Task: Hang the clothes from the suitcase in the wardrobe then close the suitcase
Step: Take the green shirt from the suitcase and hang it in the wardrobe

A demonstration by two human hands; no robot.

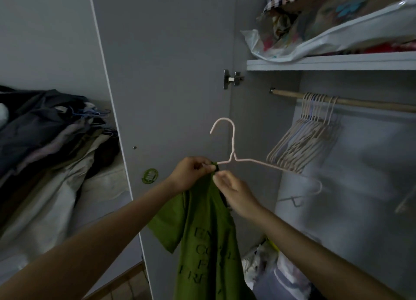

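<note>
A green T-shirt (202,236) with dark lettering hangs from my hands in front of the open wardrobe. My left hand (191,173) pinches its collar together with the left arm of a pale pink wire hanger (233,142). Just to the right, my right hand (234,194) pinches the shirt's neckline below the hanger. The hanger's hook points up and its right arm sticks out bare toward the wardrobe. The wooden wardrobe rail (360,101) runs at upper right. The suitcase is out of view.
Several empty pale hangers (310,137) bunch on the rail's left end. The open grey wardrobe door (171,74) stands just behind my hands. A shelf (326,62) above holds bagged bedding. A pile of clothes (49,142) lies on the left. Bags sit on the wardrobe floor (270,266).
</note>
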